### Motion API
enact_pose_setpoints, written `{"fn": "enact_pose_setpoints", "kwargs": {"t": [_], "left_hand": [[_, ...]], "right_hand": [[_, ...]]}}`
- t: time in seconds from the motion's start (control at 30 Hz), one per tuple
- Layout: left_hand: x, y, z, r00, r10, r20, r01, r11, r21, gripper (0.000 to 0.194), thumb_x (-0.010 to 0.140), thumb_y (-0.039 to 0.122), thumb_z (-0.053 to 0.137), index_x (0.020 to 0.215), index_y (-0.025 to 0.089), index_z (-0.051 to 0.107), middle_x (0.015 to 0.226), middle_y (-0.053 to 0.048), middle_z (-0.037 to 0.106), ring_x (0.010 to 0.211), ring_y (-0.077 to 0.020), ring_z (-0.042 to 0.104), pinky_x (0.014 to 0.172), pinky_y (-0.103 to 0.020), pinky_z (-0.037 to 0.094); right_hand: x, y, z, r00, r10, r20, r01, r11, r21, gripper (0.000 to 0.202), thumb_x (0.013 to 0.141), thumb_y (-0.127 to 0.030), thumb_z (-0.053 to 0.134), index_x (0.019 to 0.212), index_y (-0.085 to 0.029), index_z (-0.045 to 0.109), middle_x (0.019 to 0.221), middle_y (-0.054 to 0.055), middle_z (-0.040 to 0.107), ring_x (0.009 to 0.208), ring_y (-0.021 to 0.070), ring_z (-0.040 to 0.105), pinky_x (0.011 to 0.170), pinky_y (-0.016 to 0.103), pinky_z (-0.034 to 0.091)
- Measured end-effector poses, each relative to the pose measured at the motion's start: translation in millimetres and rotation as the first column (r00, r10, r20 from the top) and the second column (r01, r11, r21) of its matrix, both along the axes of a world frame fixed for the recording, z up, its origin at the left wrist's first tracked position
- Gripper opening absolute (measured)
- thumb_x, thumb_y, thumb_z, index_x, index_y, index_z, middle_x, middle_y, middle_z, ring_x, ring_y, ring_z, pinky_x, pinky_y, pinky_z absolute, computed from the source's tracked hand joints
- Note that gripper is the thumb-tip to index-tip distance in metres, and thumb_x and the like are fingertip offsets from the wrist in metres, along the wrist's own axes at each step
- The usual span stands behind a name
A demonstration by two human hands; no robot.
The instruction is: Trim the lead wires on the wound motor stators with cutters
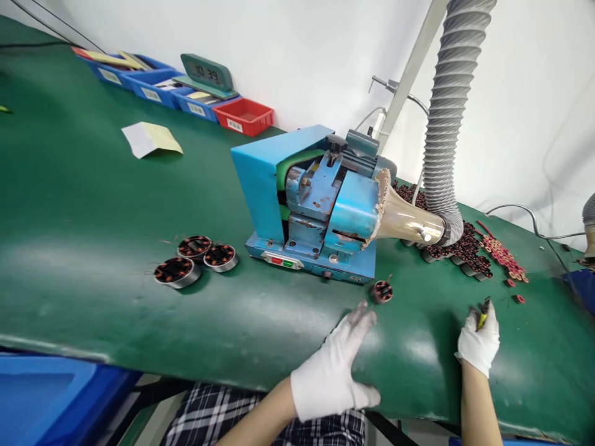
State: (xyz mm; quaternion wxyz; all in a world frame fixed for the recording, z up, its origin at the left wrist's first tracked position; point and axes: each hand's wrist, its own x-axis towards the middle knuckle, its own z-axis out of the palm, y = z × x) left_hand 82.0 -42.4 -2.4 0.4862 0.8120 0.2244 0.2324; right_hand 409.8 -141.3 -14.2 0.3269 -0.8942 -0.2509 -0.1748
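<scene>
My left hand (331, 365), in a white glove, is open above the green tabletop, its fingers spread and thumb apart. Just past its fingertips stands a single small copper-wound motor stator (382, 292) with a loose wire end sticking up; a narrow gap seems to part the two. Further right, my gloved right hand (478, 341) is closed around a small yellow-handled tool (482, 319) with a dark tip. The fingers cover most of it, so its exact kind is unclear. Three larger wound stators in metal rings (176, 272) sit grouped on the left.
A blue belt grinding machine (260, 186) stands mid-table, its funnel (409, 220) joined to a grey hose (449, 118). Many wound parts (465, 248) and reddish rings (504, 254) lie at right. Blue bins (153, 93), a red bin (246, 118), a clock (207, 71) and folded paper (151, 139) are behind.
</scene>
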Motion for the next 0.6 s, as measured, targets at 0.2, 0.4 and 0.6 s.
{"fn": "enact_pose_setpoints", "kwargs": {"t": [0.2, 0.4, 0.6], "left_hand": [[-4, 7, 1.2, 0.989, -0.148, -0.004, 0.146, 0.968, 0.206, 0.043, 0.063, 0.02, 0.073, 0.103, 0.023, 0.055, 0.113, -0.002, 0.06, 0.112, -0.0223, 0.05, 0.102, -0.038, 0.035], [-22, 11, 6.7, 0.993, -0.116, 0.031, 0.108, 0.973, 0.204, 0.028, 0.069, 0.013, 0.068, 0.092, 0.021, 0.056, 0.096, 0.001, 0.063, 0.095, -0.0169, 0.056, 0.091, -0.031, 0.04], [-21, 11, 7.4, 0.99, -0.137, 0.041, 0.124, 0.964, 0.234, 0.024, 0.07, 0.013, 0.066, 0.09, 0.02, 0.055, 0.092, 0.001, 0.063, 0.091, -0.0156, 0.056, 0.09, -0.03, 0.039]], "right_hand": [[12, -3, 4.8, 0.989, -0.149, 0.022, 0.149, 0.953, -0.265, 0.066, 0.08, -0.049, 0.041, 0.135, -0.012, 0.039, 0.124, 0.026, 0.047, 0.097, 0.0423, 0.055, 0.075, 0.054, 0.044], [-6, 20, 5.8, 0.994, 0.034, 0.105, 0.02, 0.878, -0.478, 0.055, 0.083, -0.051, 0.038, 0.114, -0.011, 0.059, 0.124, 0.025, 0.047, 0.105, 0.0448, 0.047, 0.082, 0.062, 0.035], [-34, 104, -10.0, 0.901, 0.433, 0.026, -0.333, 0.728, -0.599, 0.036, 0.087, -0.037, 0.041, 0.115, -0.023, 0.059, 0.118, 0.007, 0.057, 0.109, 0.0222, 0.05, 0.095, 0.033, 0.037]]}}
